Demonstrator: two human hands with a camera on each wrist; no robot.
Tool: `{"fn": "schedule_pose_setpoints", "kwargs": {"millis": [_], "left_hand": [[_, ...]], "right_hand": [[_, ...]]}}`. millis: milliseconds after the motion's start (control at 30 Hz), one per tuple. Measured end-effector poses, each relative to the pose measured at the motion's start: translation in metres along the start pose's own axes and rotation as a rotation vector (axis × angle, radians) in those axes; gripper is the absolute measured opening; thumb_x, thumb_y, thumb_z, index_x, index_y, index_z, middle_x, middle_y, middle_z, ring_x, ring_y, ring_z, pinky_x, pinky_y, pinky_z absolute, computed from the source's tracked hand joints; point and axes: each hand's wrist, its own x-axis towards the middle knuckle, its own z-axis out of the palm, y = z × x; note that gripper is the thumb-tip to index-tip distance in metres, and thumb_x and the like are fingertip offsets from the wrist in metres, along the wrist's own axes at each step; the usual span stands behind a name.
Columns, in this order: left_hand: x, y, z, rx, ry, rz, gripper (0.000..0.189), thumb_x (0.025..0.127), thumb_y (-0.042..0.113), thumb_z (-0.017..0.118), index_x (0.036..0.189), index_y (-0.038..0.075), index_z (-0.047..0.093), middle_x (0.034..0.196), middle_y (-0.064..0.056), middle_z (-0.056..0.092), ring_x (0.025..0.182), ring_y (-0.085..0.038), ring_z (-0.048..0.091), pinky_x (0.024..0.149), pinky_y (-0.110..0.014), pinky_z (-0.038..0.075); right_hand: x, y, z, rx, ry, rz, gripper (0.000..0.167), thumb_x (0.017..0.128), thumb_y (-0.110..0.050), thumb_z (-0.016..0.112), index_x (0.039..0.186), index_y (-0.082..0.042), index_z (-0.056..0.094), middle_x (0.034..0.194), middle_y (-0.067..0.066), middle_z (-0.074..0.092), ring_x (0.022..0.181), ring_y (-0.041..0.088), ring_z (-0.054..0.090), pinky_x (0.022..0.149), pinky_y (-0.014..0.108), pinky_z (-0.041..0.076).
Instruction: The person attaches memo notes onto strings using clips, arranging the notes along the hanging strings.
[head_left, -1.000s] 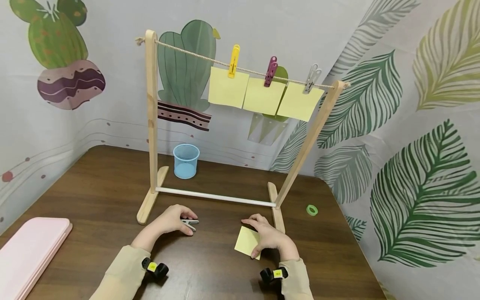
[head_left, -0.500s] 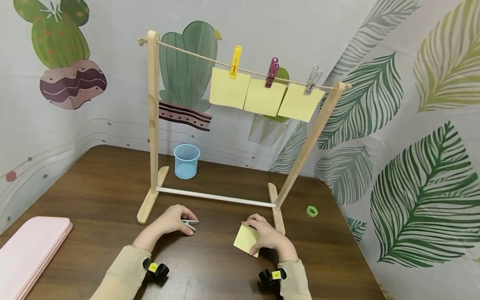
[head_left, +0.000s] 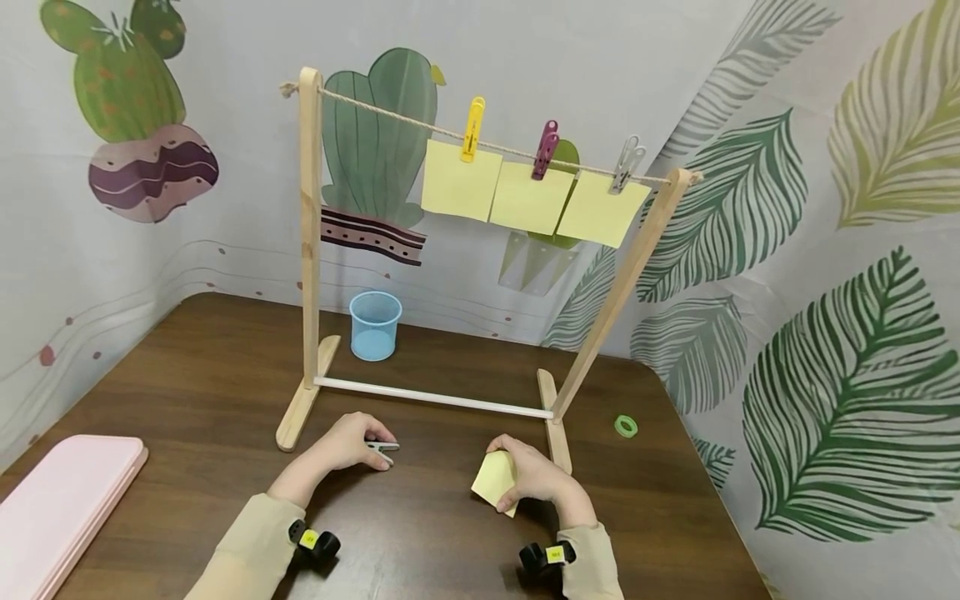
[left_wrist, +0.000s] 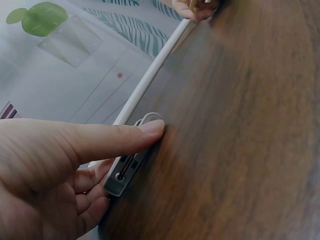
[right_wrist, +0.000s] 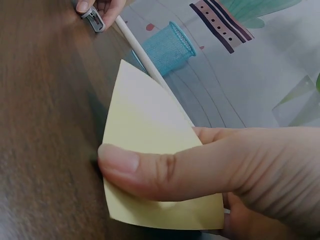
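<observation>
My left hand [head_left: 373,443] rests on the brown table [head_left: 187,392] and pinches a grey clothespin [head_left: 388,448]; the left wrist view shows the thumb [left_wrist: 145,131] lying over the clothespin [left_wrist: 125,172], with fingers beneath. My right hand [head_left: 519,475] pinches a yellow paper note [head_left: 487,482], its far edge raised off the table. The right wrist view has the thumb [right_wrist: 125,162] pressed on the note [right_wrist: 145,120]. Behind both hands stands a wooden rack [head_left: 309,250], where a string [head_left: 375,108] carries three yellow notes under a yellow peg [head_left: 472,129], a purple peg [head_left: 543,150] and a grey peg [head_left: 624,165].
A blue mesh cup [head_left: 374,325] stands behind the rack's left foot. A green tape ring [head_left: 626,426] lies right of the rack. A pink tray [head_left: 60,508] sits at the table's front left. Printed curtain walls close in the back and right.
My right hand has lifted and tilted the yellow note up from the table. The left hand stays on the clothespin. The camera has shifted slightly.
</observation>
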Motion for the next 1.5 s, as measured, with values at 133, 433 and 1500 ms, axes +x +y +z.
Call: {"fn": "schedule_pose_setpoints", "kwargs": {"millis": [133, 433, 1500], "left_hand": [[-0.001, 0.001, 0.0, 0.003, 0.003, -0.001, 0.031, 0.065, 0.01, 0.088, 0.094, 0.004, 0.076, 0.086, -0.002, 0.074, 0.078, -0.011, 0.058, 0.069, -0.028, 0.048], [0.0, 0.001, 0.001, 0.002, 0.014, -0.011, 0.031, 0.065, 0.011, 0.089, 0.093, 0.004, 0.076, 0.085, -0.002, 0.073, 0.077, -0.011, 0.058, 0.068, -0.029, 0.047], [-0.002, 0.004, -0.011, -0.084, -0.055, 0.023, 0.029, 0.074, 0.013, 0.084, 0.097, -0.001, 0.072, 0.086, -0.004, 0.072, 0.078, -0.011, 0.062, 0.07, -0.029, 0.051]], "right_hand": [[-0.001, 0.0, -0.001, 0.023, -0.004, 0.019, 0.091, 0.055, -0.009, 0.094, 0.133, -0.007, 0.047, 0.102, 0.006, 0.06, 0.084, 0.014, 0.053, 0.07, 0.025, 0.047], [-0.002, 0.003, -0.003, 0.021, 0.024, 0.07, 0.097, 0.063, -0.014, 0.091, 0.144, 0.002, 0.04, 0.111, 0.011, 0.061, 0.084, 0.015, 0.051, 0.076, 0.027, 0.044], [0.01, -0.001, -0.008, 0.35, 0.151, 0.044, 0.021, 0.087, -0.007, 0.07, 0.095, 0.009, 0.059, 0.085, 0.013, 0.068, 0.07, 0.004, 0.059, 0.064, 0.021, 0.048]]}}
